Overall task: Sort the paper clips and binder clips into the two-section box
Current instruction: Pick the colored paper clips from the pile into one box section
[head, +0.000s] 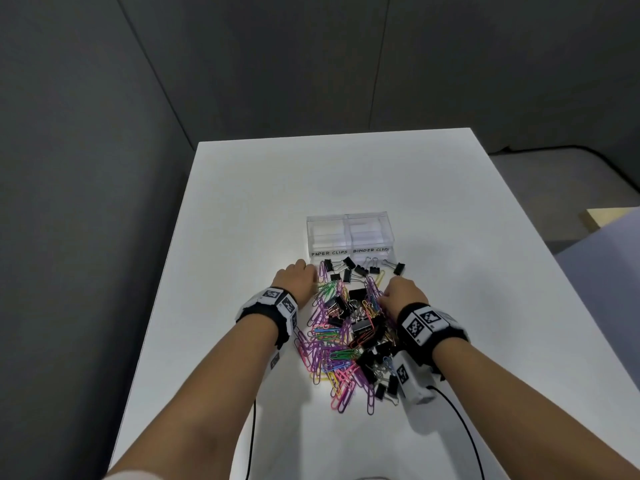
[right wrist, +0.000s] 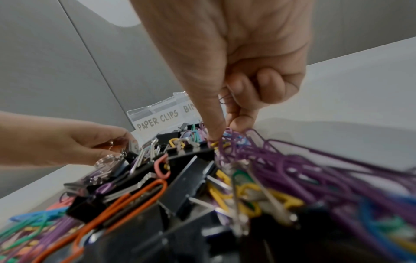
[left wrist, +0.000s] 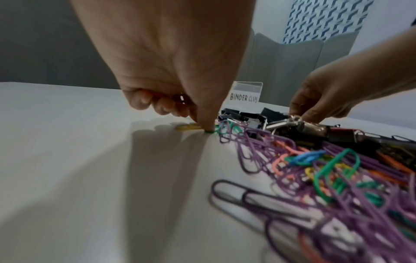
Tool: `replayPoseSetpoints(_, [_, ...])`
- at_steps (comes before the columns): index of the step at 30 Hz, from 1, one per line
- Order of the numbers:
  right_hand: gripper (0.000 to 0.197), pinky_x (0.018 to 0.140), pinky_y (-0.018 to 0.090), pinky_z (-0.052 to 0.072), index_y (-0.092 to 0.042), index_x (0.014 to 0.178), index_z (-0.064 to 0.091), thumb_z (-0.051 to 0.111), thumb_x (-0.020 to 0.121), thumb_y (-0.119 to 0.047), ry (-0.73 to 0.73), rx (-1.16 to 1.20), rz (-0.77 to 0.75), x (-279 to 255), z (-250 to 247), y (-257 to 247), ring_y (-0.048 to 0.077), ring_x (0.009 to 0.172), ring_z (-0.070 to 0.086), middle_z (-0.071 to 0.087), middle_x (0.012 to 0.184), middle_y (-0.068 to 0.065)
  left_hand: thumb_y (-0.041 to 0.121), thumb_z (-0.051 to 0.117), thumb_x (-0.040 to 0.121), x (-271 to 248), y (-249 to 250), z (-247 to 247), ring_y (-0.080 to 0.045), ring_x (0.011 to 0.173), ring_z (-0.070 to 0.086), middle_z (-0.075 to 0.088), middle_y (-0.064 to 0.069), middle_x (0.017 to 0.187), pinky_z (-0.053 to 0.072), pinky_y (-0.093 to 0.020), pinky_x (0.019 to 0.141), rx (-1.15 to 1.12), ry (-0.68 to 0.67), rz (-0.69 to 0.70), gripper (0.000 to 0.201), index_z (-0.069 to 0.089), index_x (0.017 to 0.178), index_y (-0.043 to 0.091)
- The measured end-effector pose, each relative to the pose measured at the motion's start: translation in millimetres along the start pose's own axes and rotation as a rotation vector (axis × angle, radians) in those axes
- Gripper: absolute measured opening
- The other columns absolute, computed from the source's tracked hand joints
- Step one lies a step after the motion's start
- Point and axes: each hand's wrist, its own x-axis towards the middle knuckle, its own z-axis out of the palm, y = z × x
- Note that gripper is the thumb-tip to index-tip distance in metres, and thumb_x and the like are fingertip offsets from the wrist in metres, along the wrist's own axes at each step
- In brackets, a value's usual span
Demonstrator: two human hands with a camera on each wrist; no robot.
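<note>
Left hand (left wrist: 171, 74): I pin a green paper clip (left wrist: 210, 131) with the thumb tip, other fingers curled empty.
Right hand (right wrist: 236, 71): I pinch purple paper clips (right wrist: 231, 140); lift slowly, shaking tangles loose.

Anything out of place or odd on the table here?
Nothing damaged. Paper clips and binder clips lie tangled in one heap before the box, whose sections look empty. Both hands are picking at the heap.

**Both hands down, fingers curled**

The left hand (head: 297, 276) sits left of centre in the head view, fingers curled, thumb tip pressed down. The right hand (head: 401, 295) sits right of centre, thumb and forefinger pinched together. Both wrists wear black bands.
</note>
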Motion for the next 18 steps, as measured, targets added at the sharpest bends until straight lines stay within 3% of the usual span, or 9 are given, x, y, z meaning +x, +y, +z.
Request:
replayPoseSetpoints(3, [0.045, 0.046, 0.023, 0.030, -0.014, 0.051, 0.031, 0.058, 0.088, -0.016, -0.021, 0.006, -0.024, 1, 0, 1, 0.018, 0.046, 0.036, 0.034, 0.053, 0.003, 0.019, 0.041, 0.096, -3, 1, 6, -0.031, 0.112, 0.050, 0.048, -0.014, 0.124, 0.042, -0.038, 0.092, -0.021, -0.006, -0.014, 0.028, 0.052, 0.118, 0.005])
replayPoseSetpoints(5, [0.046, 0.045, 0.023, 0.030, -0.015, 0.051, 0.030, 0.057, 0.089, -0.016, -0.042, 0.019, -0.036, 1, 1, 2, 0.016, 0.046, 0.035, 0.035, 0.053, 0.003, 0.017, 0.041, 0.096, -5, 2, 7, -0.031, 0.113, 0.049, 0.047, -0.015, 0.125, 0.043, -0.040, 0.093, -0.043, -0.040, -0.026, 0.029, 0.052, 0.118, 0.003])
replayPoseSetpoints(8, [0.040, 0.054, 0.025, 0.040, -0.013, 0.054, 0.037, 0.056, 0.089, -0.014, -0.076, 0.053, -0.039, 1, 0, 4, 0.021, 0.059, 0.050, 0.048, 0.062, 0.006, 0.014, 0.042, 0.096, -6, 2, 7, -0.031, 0.114, 0.048, 0.049, -0.016, 0.124, 0.042, -0.039, 0.095, -0.070, -0.075, -0.002, 0.027, 0.053, 0.117, 0.002])
replayPoseSetpoints(10, [0.038, 0.054, 0.026, 0.039, -0.013, 0.055, 0.038, 0.055, 0.089, -0.012, -0.087, 0.084, -0.069, -1, -4, 6, 0.021, 0.067, 0.051, 0.048, 0.061, 0.004, 0.013, 0.041, 0.096, -8, 0, 5, -0.030, 0.111, 0.052, 0.055, -0.016, 0.122, 0.042, -0.037, 0.092, -0.129, -0.078, 0.001, 0.024, 0.054, 0.114, 0.003])
replayPoseSetpoints(14, [0.034, 0.056, 0.022, 0.035, -0.018, 0.064, 0.035, 0.051, 0.094, -0.016, -0.073, 0.191, -0.152, -7, -15, 14, 0.012, 0.060, 0.045, 0.046, 0.066, -0.003, 0.012, 0.037, 0.099, -11, -11, 5, -0.027, 0.112, 0.055, 0.056, -0.012, 0.126, 0.043, -0.032, 0.092, -0.243, -0.073, -0.012, 0.027, 0.051, 0.122, 0.008])
replayPoseSetpoints(18, [0.016, 0.058, 0.020, 0.038, -0.015, 0.081, 0.042, 0.046, 0.096, -0.017, -0.035, 0.252, -0.216, -8, -21, 26, 0.021, 0.076, 0.057, 0.062, 0.080, 0.006, 0.004, 0.038, 0.097, -15, -19, 3, -0.026, 0.114, 0.055, 0.055, -0.013, 0.130, 0.042, -0.031, 0.095, -0.290, -0.092, -0.032, 0.033, 0.048, 0.128, 0.009])
